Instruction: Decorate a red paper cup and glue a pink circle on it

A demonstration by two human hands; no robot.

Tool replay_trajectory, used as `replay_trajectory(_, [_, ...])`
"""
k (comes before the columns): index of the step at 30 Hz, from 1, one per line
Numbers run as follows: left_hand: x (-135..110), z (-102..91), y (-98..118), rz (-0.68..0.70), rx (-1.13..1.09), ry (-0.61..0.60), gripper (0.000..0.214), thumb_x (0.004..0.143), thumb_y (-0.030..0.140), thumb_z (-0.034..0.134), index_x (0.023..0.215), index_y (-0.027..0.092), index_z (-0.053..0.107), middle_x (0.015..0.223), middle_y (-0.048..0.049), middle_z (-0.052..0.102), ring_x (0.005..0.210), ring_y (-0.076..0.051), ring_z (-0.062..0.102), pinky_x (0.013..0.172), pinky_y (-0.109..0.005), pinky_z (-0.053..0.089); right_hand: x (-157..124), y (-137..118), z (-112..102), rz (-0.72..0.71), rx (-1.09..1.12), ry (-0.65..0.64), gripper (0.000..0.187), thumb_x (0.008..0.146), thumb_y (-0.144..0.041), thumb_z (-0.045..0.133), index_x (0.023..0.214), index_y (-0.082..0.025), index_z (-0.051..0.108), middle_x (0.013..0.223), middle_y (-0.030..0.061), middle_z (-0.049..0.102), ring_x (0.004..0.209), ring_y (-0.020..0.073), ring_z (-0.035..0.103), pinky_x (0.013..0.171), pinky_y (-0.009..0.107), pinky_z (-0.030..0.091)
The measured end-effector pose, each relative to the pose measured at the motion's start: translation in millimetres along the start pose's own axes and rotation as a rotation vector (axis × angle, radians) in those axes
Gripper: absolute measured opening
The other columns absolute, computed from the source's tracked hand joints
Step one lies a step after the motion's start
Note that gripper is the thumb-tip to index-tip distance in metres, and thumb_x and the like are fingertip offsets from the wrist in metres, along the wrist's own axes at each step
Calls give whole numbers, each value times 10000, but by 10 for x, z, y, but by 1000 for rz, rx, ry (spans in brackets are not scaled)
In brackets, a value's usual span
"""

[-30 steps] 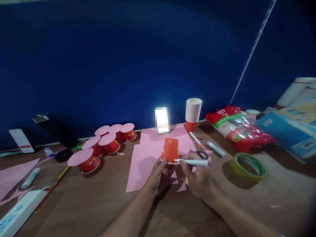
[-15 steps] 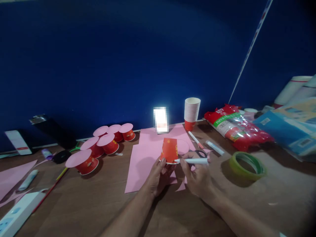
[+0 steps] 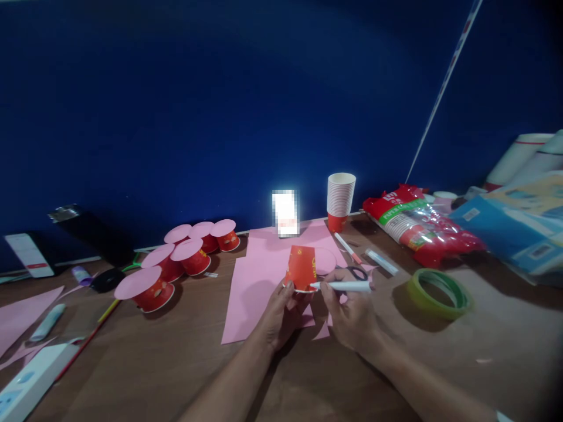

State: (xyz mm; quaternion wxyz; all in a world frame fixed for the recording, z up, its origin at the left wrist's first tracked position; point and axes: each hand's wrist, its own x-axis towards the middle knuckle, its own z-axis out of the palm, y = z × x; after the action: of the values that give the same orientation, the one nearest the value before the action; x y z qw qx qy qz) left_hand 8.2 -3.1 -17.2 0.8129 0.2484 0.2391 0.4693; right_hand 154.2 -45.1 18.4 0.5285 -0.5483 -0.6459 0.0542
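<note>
A red paper cup (image 3: 302, 266) is upside down in my left hand (image 3: 284, 313), which grips it near the white rim. In my right hand (image 3: 352, 316) is a white marker (image 3: 347, 286), its tip pointing left and meeting the cup's lower right side near the rim. Whether a mark is on the cup I cannot tell. Pink paper sheets (image 3: 246, 299) lie beneath and behind the cup. Close to my right hand are a pink paper disc (image 3: 324, 261) and the dark handle of scissors (image 3: 358, 273), partly hidden by the hand.
To the left stand several upturned red cups topped with pink discs (image 3: 138, 283). Behind are a lit phone (image 3: 285, 214) and a stack of paper cups (image 3: 341, 196). Green tape (image 3: 440, 293) and a red cup package (image 3: 422, 225) lie right; a power strip (image 3: 37, 375) is front left.
Almost nothing differs. The cup has turned very slightly in my left hand, showing more of its yellow print, and the whole view has shifted a little.
</note>
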Motion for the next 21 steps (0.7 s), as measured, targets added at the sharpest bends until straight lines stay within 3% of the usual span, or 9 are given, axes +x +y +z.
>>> replay_trajectory(6, [29, -68, -41, 5, -60, 10, 333, 807, 332, 681, 1114, 214, 628, 1148, -61, 668, 1074, -184, 614, 1031, -346, 419, 7, -10, -6, -9, -3, -41, 207, 913, -283, 461, 732, -202, 517, 670, -6, 579, 631, 150, 538, 631, 276, 391])
replay_trajectory(12, [8, -38, -22, -11, -55, -24, 326, 845, 313, 638, 1148, 197, 616, 1135, -77, 673, 1058, -184, 620, 1018, -342, 426, -4, 12, 0, 21, -12, 9, 165, 914, -278, 471, 772, -207, 514, 660, -22, 588, 623, 146, 550, 637, 272, 382])
replay_trajectory(21, [39, -32, -25, 8, -80, -27, 328, 838, 320, 647, 1138, 187, 626, 1137, -75, 672, 1086, -201, 613, 1030, -349, 417, 12, 7, -8, 29, 12, -30, 187, 910, -278, 466, 744, -207, 513, 634, -27, 556, 596, 141, 527, 611, 270, 370])
